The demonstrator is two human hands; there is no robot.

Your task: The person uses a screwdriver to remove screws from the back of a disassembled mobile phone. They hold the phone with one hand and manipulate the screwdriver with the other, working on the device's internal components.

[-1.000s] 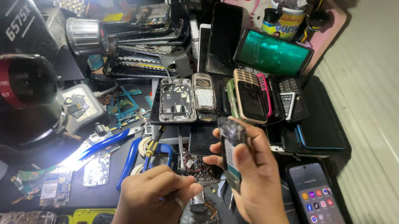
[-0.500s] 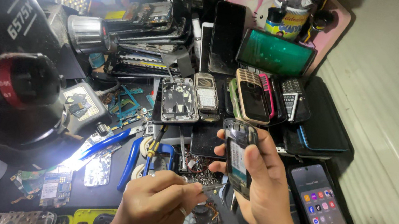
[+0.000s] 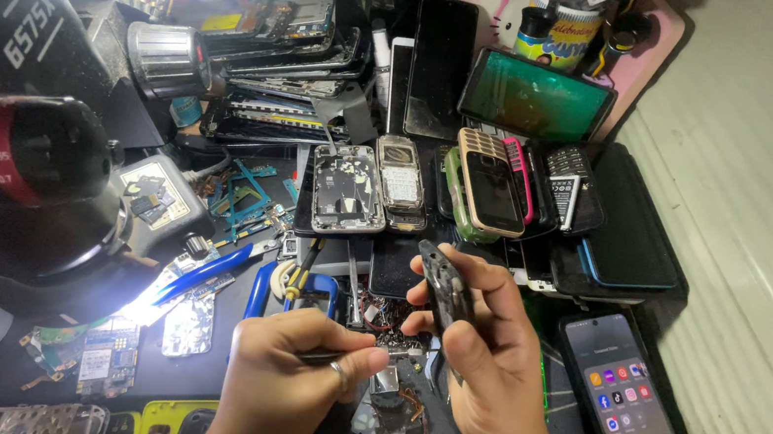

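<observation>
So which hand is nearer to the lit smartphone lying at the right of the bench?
The right hand. It holds a dark phone part just left of the lit smartphone, without touching it. The left hand, pinching a thin tool, is farther left, beyond the right hand.

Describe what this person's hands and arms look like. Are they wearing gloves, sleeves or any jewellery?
Both hands are bare, with no gloves. The left hand has a plain silver-coloured ring on one of its fingers. The right hand shows no ring or watch. Both forearms are uncovered as far as the picture reaches, so no sleeve is visible. Nails are short and unpainted.
</observation>
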